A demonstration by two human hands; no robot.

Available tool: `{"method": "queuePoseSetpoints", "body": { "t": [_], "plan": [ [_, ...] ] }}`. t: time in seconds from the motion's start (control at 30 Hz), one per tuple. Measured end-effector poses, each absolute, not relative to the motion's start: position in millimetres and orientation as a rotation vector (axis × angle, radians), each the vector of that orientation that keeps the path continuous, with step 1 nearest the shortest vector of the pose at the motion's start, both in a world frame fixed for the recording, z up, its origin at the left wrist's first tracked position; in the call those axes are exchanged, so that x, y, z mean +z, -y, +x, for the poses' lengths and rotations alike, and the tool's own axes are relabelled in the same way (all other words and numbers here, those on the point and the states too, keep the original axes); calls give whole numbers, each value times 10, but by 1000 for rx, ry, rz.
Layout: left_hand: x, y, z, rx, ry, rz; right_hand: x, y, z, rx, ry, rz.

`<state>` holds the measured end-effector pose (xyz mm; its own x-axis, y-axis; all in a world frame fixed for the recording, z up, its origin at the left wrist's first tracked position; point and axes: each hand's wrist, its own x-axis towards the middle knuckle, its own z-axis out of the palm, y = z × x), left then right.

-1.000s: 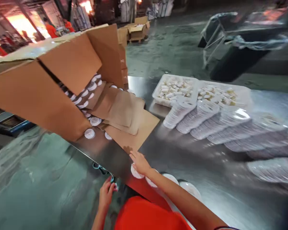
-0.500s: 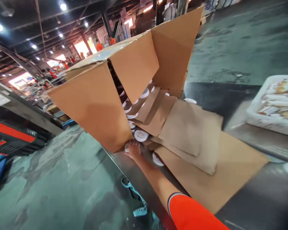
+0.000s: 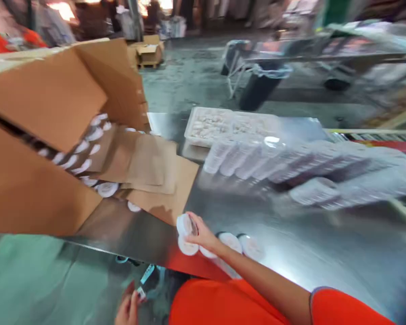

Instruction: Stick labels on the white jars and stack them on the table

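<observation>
My right hand (image 3: 199, 232) is closed round a clear jar with a white lid (image 3: 184, 225), just above the steel table near its front edge. Directly below that jar is another white-lidded jar (image 3: 188, 246), with more lids (image 3: 230, 243) beside my forearm. My left hand (image 3: 130, 304) is low in front of the table, fingers drawn together at a small white item (image 3: 141, 293) that is too blurred to name. To the left, a big cardboard box (image 3: 43, 99) lies on its side, its opening showing several white-lidded jars (image 3: 107, 189) and brown cardboard sheets (image 3: 152, 158).
Rows of clear containers (image 3: 243, 158) line the table's back, beside a white tray (image 3: 209, 126) of small packets. Light-blue straps (image 3: 147, 273) are below the table's front edge. A black bin (image 3: 260, 88) and a cart stand behind. Orange-clad people are at the far left.
The view has swung right and levelled. Earlier one hand was on a jar at the box's lower corner; now my right hand holds one further right along the table, and my left hand shows low down.
</observation>
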<state>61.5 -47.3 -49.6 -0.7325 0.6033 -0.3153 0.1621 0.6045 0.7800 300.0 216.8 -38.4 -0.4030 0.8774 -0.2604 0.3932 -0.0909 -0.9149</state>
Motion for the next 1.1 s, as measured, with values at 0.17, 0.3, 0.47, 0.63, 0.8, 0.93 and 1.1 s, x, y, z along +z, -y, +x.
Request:
{"method": "queuePoseSetpoints", "body": {
  "t": [0.17, 0.3, 0.47, 0.63, 0.8, 0.93, 1.1],
  "plan": [
    [-185, -378, 981, 856, -2036, 1294, -171, -2048, 5284, 739, 1275, -2243],
    [158, -755, 1601, 763, -1847, 1637, -320, -1734, 5939, 567, 1196, -2648],
    [331, -830, 2225, 676, -1783, 1792, -619, -1641, 5896, 658, 1407, -2663],
    [312, -727, 2544, 669, -1840, 1851, -769, -1572, 6007, 748, 1607, -2532],
    [299, -563, 2835, 675, -1882, 1805, -884, -1385, 6231, 876, 1844, -2254],
    [366, -589, 3128, 673, -1877, 1744, -899, -1347, 6287, 911, 1893, -2204],
    [662, -875, 3598, 800, -1817, 1640, -577, -1362, 6207, 1023, 1589, -1967]
  ]
}}
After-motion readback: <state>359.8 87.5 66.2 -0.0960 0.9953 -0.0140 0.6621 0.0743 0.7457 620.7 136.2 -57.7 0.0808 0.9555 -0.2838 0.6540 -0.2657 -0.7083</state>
